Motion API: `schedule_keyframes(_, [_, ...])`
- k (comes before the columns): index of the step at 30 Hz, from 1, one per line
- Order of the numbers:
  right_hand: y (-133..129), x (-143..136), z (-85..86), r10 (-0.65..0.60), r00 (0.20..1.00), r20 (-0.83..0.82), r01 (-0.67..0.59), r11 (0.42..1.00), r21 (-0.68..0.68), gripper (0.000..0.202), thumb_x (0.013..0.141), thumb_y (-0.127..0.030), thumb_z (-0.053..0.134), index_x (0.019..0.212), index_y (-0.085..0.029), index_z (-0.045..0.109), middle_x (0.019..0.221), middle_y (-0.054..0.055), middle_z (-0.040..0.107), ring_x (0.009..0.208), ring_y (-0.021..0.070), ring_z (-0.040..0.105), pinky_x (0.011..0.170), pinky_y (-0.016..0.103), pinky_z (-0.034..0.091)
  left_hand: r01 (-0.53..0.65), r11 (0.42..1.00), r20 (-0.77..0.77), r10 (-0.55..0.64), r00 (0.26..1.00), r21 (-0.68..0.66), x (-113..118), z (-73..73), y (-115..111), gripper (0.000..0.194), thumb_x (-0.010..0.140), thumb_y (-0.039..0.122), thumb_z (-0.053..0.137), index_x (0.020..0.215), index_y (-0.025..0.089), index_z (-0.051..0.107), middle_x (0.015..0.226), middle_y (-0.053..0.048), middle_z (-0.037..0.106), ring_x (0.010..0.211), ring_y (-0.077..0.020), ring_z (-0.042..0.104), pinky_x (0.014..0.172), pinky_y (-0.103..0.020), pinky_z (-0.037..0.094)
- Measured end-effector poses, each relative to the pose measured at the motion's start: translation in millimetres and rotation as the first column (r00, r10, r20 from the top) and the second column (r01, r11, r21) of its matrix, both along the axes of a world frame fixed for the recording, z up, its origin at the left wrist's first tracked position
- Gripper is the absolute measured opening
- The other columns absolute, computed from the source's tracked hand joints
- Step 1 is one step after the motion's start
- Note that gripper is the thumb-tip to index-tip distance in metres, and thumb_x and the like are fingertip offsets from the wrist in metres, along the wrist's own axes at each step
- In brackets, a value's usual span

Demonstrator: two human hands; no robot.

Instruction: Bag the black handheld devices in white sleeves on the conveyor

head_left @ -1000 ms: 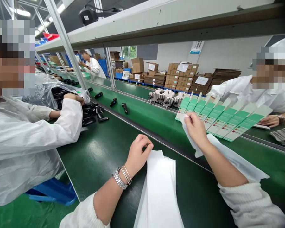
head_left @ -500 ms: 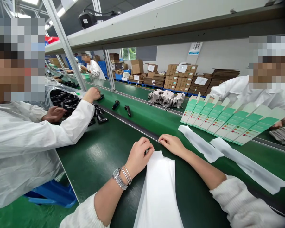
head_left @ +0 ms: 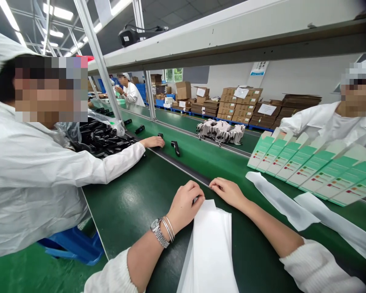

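My left hand (head_left: pixel 186 205), with a watch and bangles at the wrist, is closed at the top left corner of a stack of long, thin white sleeves (head_left: pixel 213 248). Its thumb and fingers pinch the edge of the uppermost one. The stack lies on the green table and runs toward me. To the right, my right hand (head_left: pixel 228 192) rests by the dark rail along the conveyor belt. Its fingers are curled in, and nothing shows in them. Two more translucent white sleeves (head_left: pixel 280 199) lie flat on the belt beyond my right forearm.
Green and white cartons (head_left: pixel 311 165) stand in a slanted row on the belt. Black gun-shaped devices (head_left: pixel 175 148) lie on it farther left. A co-worker (head_left: pixel 49 162) sits left beside a black heap (head_left: pixel 100 136); another is across the belt. A shelf beam (head_left: pixel 232 36) spans overhead.
The view has swung left, so things sit farther right in it. The left co-worker's hand has moved onto a black device on the belt. My hands keep nearly the same pose.
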State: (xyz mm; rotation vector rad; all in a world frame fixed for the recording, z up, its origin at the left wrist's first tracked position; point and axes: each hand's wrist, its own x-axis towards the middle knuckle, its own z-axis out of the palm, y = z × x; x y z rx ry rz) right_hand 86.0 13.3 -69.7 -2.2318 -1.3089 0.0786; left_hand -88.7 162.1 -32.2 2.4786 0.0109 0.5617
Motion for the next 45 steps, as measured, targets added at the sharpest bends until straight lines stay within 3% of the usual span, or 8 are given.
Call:
schedule_keyframes(30, [-1.3, -0.4, -1.7, -0.015, 1.0, 0.0, 0.015, 1.0, -0.01, 0.022, 0.092, -0.03, 0.043, 0.091, -0.026, 0.064, 0.094, -0.002, 0.066, 0.081, 0.0149, 0.06, 0.067, 0.027, 0.038, 0.015, 0.999, 0.025, -0.015, 1.0, -0.03, 0.3, -5.0, -1.5, 0.012, 0.088, 0.015, 0.05, 0.082, 0.019, 0.06, 0.094, -0.001, 0.057, 0.082, -0.011, 0.054, 0.076, -0.025, 0.043])
schedule_keyframes(45, [-5.9, -7.1, 4.0, -0.017, 1.0, -0.01, 0.017, 1.0, -0.02, 0.021, 0.093, -0.03, 0.042, 0.091, -0.026, 0.063, 0.097, -0.003, 0.066, 0.081, 0.0148, 0.06, 0.067, 0.027, 0.038, 0.028, 0.999, 0.019, -0.027, 0.999, -0.027, -5.4, -0.5, -6.4, 0.012, 0.087, 0.015, 0.051, 0.082, 0.019, 0.06, 0.094, -0.001, 0.057, 0.082, -0.0108, 0.054, 0.076, -0.024, 0.043])
